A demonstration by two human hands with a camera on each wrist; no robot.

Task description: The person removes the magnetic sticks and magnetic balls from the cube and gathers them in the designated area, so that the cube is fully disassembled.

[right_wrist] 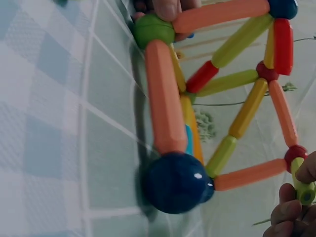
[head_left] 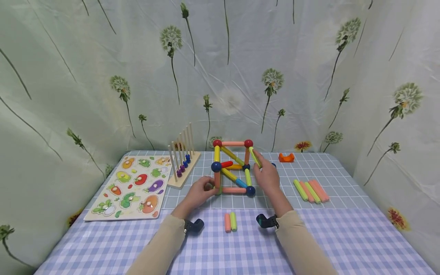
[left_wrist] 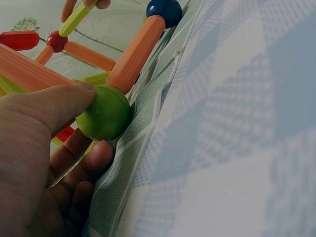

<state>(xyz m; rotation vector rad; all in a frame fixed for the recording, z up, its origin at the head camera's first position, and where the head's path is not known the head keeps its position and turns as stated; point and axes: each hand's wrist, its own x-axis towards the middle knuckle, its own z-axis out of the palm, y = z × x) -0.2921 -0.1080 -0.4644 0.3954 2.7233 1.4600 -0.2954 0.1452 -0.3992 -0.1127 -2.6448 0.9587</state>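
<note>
Right wrist view, right hand pinching lime rod, left hand gripping green ball, hands cropped

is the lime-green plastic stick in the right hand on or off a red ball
On: one end of the lime-green plastic stick meets the round red ball in both wrist views.

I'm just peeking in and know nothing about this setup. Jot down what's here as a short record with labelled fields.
Left hand: holds a green ball at a lower corner
Right hand: pinches a yellow-green rod, its end at a red ball
Centre: ball-and-rod frame
Front: two loose rods
Right: row of rods
Left: peg stand, puzzle board
Back right: orange piece
</note>
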